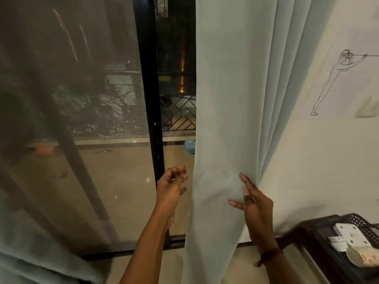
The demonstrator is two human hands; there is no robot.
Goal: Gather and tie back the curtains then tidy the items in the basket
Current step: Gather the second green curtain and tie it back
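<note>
A pale blue-green curtain [229,99] hangs in folds from the top of the view to the floor, right of the dark door frame. My right hand [254,203] presses flat against its front near the folds, fingers spread, gripping nothing. My left hand [172,183] hovers just left of the curtain's free edge with its fingers curled and apart, holding nothing. A black perforated basket [361,222] stands at the lower right with a white card, a foil strip and a round lid inside. Another pale curtain [41,267] bunches at the lower left.
A sliding door with a mesh screen [71,89] fills the left, its black frame [151,99] beside my left hand. Beyond it lies a dark balcony with a railing. A line drawing of a figure [338,83] hangs on the white wall at the right.
</note>
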